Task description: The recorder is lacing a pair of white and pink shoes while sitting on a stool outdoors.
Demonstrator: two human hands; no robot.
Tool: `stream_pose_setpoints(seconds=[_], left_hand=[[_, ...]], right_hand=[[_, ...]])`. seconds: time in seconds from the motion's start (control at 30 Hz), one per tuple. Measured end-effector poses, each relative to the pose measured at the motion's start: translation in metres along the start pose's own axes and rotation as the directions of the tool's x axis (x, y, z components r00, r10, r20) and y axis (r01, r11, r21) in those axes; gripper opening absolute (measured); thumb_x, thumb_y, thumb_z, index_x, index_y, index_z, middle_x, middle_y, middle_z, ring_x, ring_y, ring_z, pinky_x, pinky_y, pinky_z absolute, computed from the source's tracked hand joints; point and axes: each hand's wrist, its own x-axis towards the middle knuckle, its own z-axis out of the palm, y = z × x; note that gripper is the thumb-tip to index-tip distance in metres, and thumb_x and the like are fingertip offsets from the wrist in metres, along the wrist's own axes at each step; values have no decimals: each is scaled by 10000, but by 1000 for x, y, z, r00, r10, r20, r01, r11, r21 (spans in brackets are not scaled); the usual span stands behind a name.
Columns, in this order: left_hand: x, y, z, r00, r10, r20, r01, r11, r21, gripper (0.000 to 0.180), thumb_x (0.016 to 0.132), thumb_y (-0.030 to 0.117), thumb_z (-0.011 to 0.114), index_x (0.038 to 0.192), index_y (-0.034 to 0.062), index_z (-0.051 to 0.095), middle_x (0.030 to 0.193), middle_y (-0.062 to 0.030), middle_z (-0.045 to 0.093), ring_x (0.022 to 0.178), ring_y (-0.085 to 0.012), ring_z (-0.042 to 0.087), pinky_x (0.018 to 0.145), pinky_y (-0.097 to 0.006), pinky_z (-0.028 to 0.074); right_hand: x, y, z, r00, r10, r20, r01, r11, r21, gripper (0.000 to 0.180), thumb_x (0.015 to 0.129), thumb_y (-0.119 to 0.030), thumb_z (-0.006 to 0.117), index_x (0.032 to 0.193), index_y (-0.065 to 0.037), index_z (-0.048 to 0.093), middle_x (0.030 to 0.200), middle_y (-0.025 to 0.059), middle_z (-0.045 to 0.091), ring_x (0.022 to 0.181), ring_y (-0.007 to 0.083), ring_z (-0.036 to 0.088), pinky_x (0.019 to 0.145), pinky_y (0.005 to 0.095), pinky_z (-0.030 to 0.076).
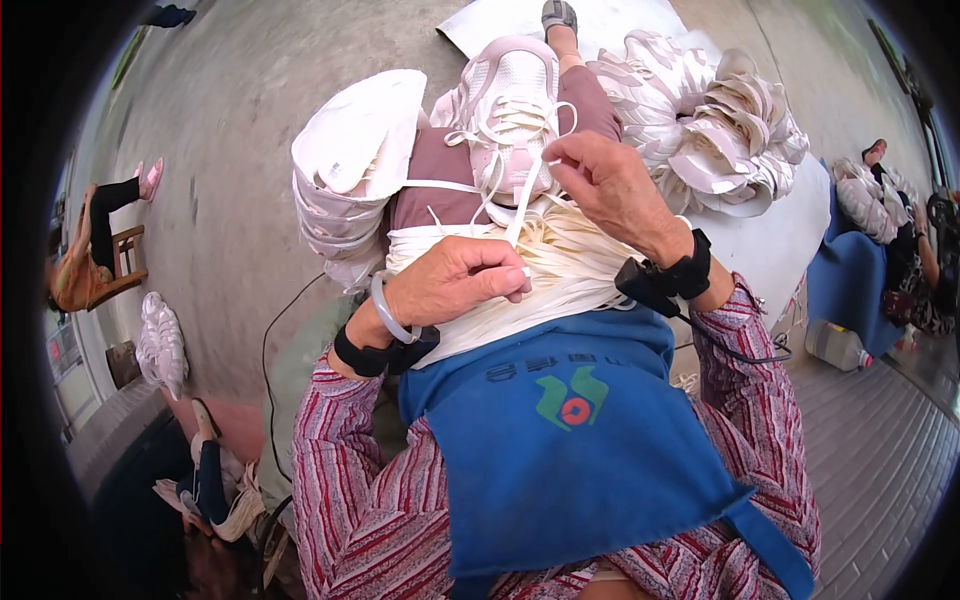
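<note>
White lace at frame centre is pinched in the right grip; the left grip, fingertips together, seemingly holds it lower; best drawn flat across the shoe.

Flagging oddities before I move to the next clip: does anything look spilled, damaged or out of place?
Nothing stands out: the shoe shows no visible damage, the loose laces lie bundled together, and I see no spill.
</note>
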Motion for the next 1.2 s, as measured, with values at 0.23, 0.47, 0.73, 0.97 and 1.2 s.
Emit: stream_pose_setpoints(seconds=[0.23, 0.47, 0.73, 0.97, 1.2], left_hand=[[7, 1, 6, 999, -32, 44, 23, 983, 182, 239, 934, 237, 556, 920, 17, 647, 776, -8, 618, 740, -81, 540, 693, -234, 441], [6, -6, 5, 999, -38, 14, 33, 961, 273, 225, 913, 228, 566, 914, 16, 640, 733, -13, 597, 686, -88, 520, 647, -251, 444], [-13, -6, -70, 888, 38, -459, 158, 911, 381, 168, 925, 167, 549, 845, 27, 598, 717, 41, 518, 658, -44, 456, 593, -212, 398], [4, -32, -82, 791, 169, -588, 148, 880, 452, 160, 904, 160, 564, 922, 1, 579, 663, 4, 516, 599, -101, 450, 574, -251, 415], [-1, -33, -89, 731, 221, -646, 275, 771, 574, 172, 901, 129, 537, 1006, 1, 583, 728, -74, 619, 693, -121, 584, 668, -273, 478]], right_hand=[[30, 11, 43, 904, -285, 320, 404, 814, -417, 201, 780, -73, 600, 981, -80, 588, 903, 97, 501, 731, 247, 622, 602, 342, 503], [34, 10, 63, 857, -393, 333, 491, 818, -299, 66, 825, -107, 579, 851, -48, 569, 842, 86, 518, 699, 230, 614, 588, 330, 491], [8, 16, -28, 988, 67, 137, -89, 983, 162, 281, 937, -260, 504, 936, -3, 618, 692, 114, 583, 619, 180, 537, 593, 307, 437], [-18, 47, -25, 949, 279, 149, -291, 955, 59, 318, 931, -263, 470, 902, 22, 606, 736, 209, 577, 670, 341, 552, 665, 384, 448], [-29, 76, -36, 986, 79, 148, -28, 948, -316, 205, 855, -187, 542, 776, -13, 615, 736, 188, 606, 689, 385, 580, 649, 431, 465]])
